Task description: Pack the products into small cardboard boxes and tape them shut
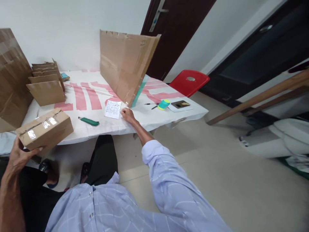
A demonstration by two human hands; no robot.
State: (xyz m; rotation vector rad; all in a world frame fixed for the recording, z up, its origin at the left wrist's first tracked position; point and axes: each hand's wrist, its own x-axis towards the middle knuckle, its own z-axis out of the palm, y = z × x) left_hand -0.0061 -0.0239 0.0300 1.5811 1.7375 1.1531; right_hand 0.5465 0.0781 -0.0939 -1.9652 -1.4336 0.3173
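At the lower left, my left hand (20, 154) grips the near end of a taped cardboard box (45, 129), tilted at the table's front edge. My right hand (127, 115) is on the table (116, 129), its fingers bent together beside the right edge of a white sheet with drawn marks (112, 109). Whatever those fingertips hold is too small to make out. A large cardboard panel (125, 61) stands upright just behind my right hand. Between the box and the sheet lies a green box cutter (88, 121).
Folded cardboard pieces (47, 91) and a big carton (12, 77) stand at the left. Right of the panel are pens, a teal and yellow object (163, 104) and a phone (180, 104) on paper. A red chair (189, 82) is behind the table's right end.
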